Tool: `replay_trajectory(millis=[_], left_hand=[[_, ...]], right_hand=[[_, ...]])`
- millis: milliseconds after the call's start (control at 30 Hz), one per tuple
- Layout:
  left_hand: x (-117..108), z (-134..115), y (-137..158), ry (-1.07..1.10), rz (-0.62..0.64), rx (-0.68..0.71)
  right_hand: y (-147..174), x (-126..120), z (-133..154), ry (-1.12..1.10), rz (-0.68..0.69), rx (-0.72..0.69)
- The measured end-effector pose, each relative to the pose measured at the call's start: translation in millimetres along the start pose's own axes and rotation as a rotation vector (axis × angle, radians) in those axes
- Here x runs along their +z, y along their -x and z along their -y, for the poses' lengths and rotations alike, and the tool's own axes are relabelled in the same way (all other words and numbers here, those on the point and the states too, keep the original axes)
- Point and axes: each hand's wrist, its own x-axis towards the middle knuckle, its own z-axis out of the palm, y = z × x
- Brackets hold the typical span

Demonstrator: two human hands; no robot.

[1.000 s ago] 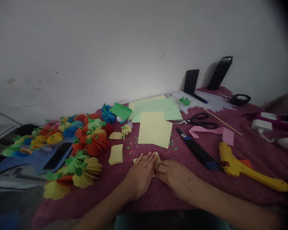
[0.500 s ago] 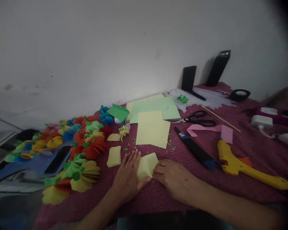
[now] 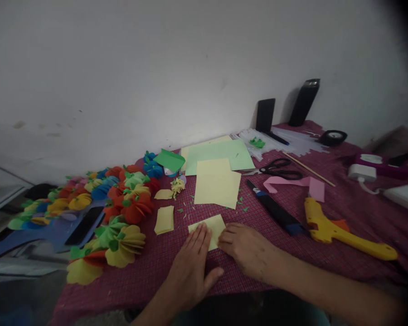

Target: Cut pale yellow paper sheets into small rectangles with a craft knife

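Note:
A pale yellow piece of paper (image 3: 215,223) lies on the checked cloth, partly under both hands. My left hand (image 3: 193,258) rests flat on its left part, fingers stretched out and thumb spread to the right. At the paper's right edge, my right hand (image 3: 245,251) has its fingers curled and gripping; the fingertips are partly hidden. Just beyond are larger pale yellow sheets (image 3: 216,183), overlapping one another. A small stack of yellow paper pieces (image 3: 164,219) sits left of my left hand, below a curved yellow cutout (image 3: 163,194) and a heap of yellow shreds (image 3: 177,186).
Colourful paper pumpkins (image 3: 136,208) crowd the left side. Scissors (image 3: 280,169), a utility knife (image 3: 275,208), pink ribbon (image 3: 292,182) and a yellow glue gun (image 3: 343,233) lie to the right. Green sheets (image 3: 221,156), a phone (image 3: 265,115) and a black bottle (image 3: 304,103) are along the wall.
My left hand has slid right and towards me, its fingers now lying across the paper and its thumb off it. My right hand stays at the right edge. The view has shifted slightly.

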Motion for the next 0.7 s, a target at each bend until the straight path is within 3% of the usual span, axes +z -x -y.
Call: replay_trajectory(millis=[100,267,500,700], left_hand=[[-1,3,1,0.044,0.002,0.007],[-3,1,1,0.094,-0.029,0.007],[-2,-1,-2,0.135,-0.042,-0.025],[0,2,2,0.095,-0.01,-0.016]], right_hand=[[-2,-6,0,-0.07,-0.018,0.05],[-18,-6,6,-0.173,-0.191,0.145],[-24,12,7,-0.2,-0.074,0.143],[-8,10,-15,-0.102,-0.106,0.182]])
